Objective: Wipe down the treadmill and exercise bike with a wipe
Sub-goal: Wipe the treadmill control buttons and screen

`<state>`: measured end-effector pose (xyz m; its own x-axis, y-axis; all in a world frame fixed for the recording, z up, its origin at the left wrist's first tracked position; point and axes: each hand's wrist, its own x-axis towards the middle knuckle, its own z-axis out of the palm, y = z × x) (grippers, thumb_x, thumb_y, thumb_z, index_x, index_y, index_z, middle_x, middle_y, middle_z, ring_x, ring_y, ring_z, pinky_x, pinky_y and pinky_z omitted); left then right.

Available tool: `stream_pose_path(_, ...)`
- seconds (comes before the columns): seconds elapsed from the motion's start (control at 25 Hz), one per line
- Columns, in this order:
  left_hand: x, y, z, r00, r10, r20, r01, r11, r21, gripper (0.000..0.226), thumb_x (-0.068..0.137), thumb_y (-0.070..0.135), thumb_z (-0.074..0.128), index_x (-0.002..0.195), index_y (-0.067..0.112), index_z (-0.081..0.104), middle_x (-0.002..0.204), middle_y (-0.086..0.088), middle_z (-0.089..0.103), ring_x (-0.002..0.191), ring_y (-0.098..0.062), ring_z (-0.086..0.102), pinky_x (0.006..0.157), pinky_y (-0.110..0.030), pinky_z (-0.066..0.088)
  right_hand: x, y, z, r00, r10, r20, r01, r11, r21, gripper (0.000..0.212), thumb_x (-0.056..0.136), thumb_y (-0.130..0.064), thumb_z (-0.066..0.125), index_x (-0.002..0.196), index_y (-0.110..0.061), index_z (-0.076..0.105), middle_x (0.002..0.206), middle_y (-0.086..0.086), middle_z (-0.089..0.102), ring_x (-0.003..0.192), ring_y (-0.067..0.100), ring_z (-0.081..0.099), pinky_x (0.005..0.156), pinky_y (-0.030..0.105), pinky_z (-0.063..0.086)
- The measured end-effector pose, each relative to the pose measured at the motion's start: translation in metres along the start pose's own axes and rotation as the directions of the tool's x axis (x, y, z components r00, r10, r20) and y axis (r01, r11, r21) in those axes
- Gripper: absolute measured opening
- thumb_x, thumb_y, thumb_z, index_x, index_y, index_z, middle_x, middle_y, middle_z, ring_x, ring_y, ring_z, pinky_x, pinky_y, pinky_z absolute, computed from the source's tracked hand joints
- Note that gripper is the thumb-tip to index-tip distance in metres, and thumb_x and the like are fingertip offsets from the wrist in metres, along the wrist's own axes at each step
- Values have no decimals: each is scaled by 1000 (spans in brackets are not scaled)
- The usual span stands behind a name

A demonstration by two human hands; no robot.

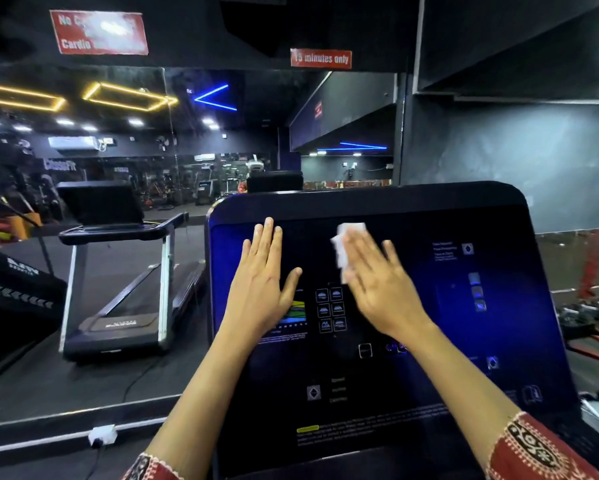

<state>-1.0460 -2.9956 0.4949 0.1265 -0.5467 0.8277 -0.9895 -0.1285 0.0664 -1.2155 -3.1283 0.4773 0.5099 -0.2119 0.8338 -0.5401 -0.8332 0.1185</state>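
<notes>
Pressed a white wipe [343, 251] flat against the upper middle of the treadmill console [499, 327] with the right hand [377, 282], grip apart, fingers straight and spread across the wipe, pinching nothing. Covered most of the wipe with those fingers, leaving only its top and left edges showing. Laid the left hand [260, 282] palm-down on the same dark blue screen, near the right hand but not touching it, grip apart as well, fingers straight and close together, thumb stuck out sideways, holding nothing. Framed a block of small square icons [331, 310] between the two wrists, above faint printed text too blurred to read in full. Wore red patterned sleeves [533, 448] on both forearms. Stood beside a second treadmill [118, 271] off to the left, well apart from the hands, with a white socket [102, 435] low in front of it. Faced a black wall carrying a red sign [321, 58] reading "15 minutes only" and a larger red sign [99, 32], partly blurred, farther left
</notes>
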Motion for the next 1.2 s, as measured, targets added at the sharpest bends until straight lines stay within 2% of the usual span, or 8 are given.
stream_pose_path(0.08, 5, 7, 4, 1000, 10, -4, -10, 1000, 3, 77, 90, 49, 25, 147, -1, 21, 156, -12, 9, 142, -19, 1, 115, -34, 2, 5, 32, -7, 955, 298, 5, -297, 955, -14, 57, 100, -32, 16, 151, -7, 10, 160, 6, 9, 147, 17, 4, 118, 48, 6)
stream_pose_path(0.16, 13, 17, 10, 1000, 19, -9, -19, 1000, 6, 77, 89, 49, 25, 147, -1, 23, 156, -14, 11, 141, -19, 1, 115, -35, 3, 30, 32, -9, 912, 409, 41, -410, 912, 21, 56, 102, -29, 15, 152, -7, 3, 161, 8, -1, 148, 23, -5, 116, 45, -4)
stream_pose_path(0.36, 36, 50, 31, 999, 13, -36, -12, 1000, 18, 73, 90, 45, 32, 145, -3, 29, 154, -21, 19, 141, -26, 9, 113, -40, 10, 46, 27, -11, 994, -79, 71, 82, 996, -38, 57, 98, -37, 13, 152, -18, 14, 158, -5, 2, 147, 11, 2, 116, 39, -7)
stream_pose_path(0.6, 49, 100, 62, 996, 92, -16, -90, 989, 115, 66, 89, 39, 39, 137, -7, 42, 147, -26, 34, 135, -42, 33, 110, -46, 19, 17, 122, -27, 903, 430, -6, -427, 899, 100, 55, 103, -24, 19, 152, -7, 2, 161, 8, -1, 148, 21, -4, 120, 44, 5)
stream_pose_path(0.8, 60, 124, 81, 996, 79, -44, -74, 992, 107, 66, 90, 38, 37, 141, -5, 38, 149, -25, 29, 139, -38, 26, 113, -46, 20, 24, 106, -19, 996, -91, 3, 90, 991, 96, 58, 96, -31, 24, 151, -15, 17, 159, 0, 14, 147, 15, 10, 117, 33, -1)
stream_pose_path(0.92, 69, 142, 89, 997, 59, -44, -53, 993, 109, 69, 90, 42, 37, 141, -6, 37, 150, -25, 28, 139, -38, 24, 112, -45, 16, 21, 159, -24, 989, 139, -54, -138, 990, 6, 56, 99, -30, 23, 150, -14, 6, 159, 0, 7, 147, 15, 9, 118, 38, 0)
stream_pose_path(1.08, 75, 165, 101, 996, 71, -56, -64, 992, 109, 69, 91, 42, 36, 141, -6, 36, 151, -24, 28, 140, -36, 24, 114, -41, 14, -13, 212, -34, 881, 467, -72, -465, 884, 47, 61, 99, -34, 11, 153, -7, 3, 161, 7, 0, 147, 16, -5, 119, 37, -6)
stream_pose_path(1.2, 74, 186, 114, 989, 145, -40, -139, 982, 128, 66, 91, 40, 38, 139, -6, 41, 149, -22, 32, 139, -34, 29, 114, -36, 12, -49, 185, -29, 888, 456, -56, -450, 888, 93, 59, 100, -31, 14, 152, -6, 4, 160, 7, 0, 147, 18, -7, 120, 38, -2)
